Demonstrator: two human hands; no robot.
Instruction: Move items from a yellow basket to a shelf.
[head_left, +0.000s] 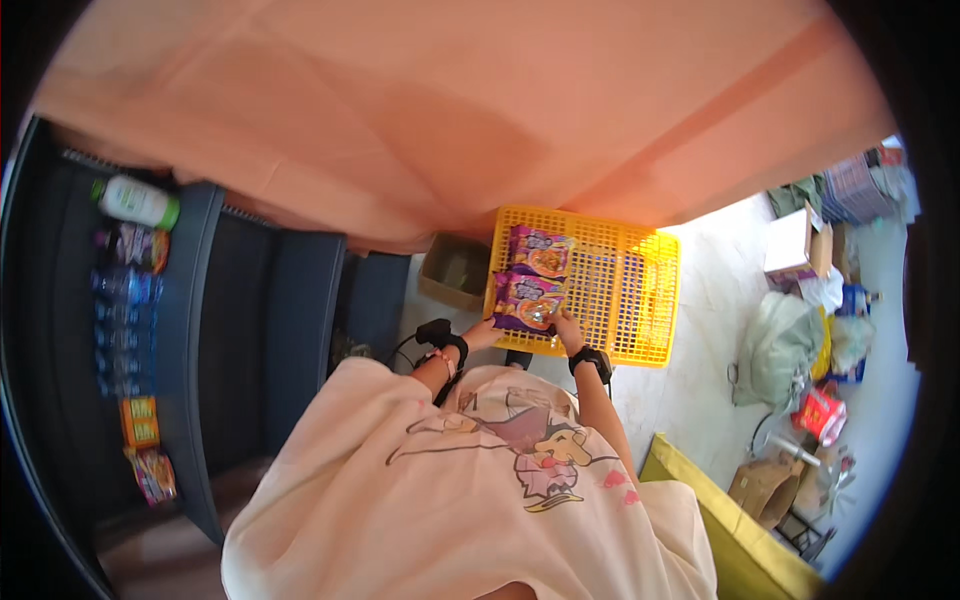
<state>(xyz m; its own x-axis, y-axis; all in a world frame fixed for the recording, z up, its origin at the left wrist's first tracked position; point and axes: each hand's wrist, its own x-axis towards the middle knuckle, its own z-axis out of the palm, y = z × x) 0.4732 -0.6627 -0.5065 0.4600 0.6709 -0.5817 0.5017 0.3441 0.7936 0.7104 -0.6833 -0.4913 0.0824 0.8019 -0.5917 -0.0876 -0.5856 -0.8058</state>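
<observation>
Two purple packets, seemingly instant noodles, lie at the left side of a yellow plastic crate (646, 300) with a grid surface. The far packet (541, 252) is untouched, and the near packet (529, 298) lies just in front of it. My left hand (484, 334) is at the near packet's lower left corner, its fingertips partly hidden. At the lower right corner, my right hand (568, 331) pinches the packet's edge between thumb and fingers. Black bands are strapped around both wrists.
Dark shelves (270, 330) stand at left, carrying water bottles (126, 337), a white bottle (139, 202) and several packets. An open cardboard box (454, 271) sits beside the crate. Orange cloth (450, 112) hangs ahead. Bags (780, 349) and boxes line the right wall; a yellow-green panel (720, 517) stands at lower right.
</observation>
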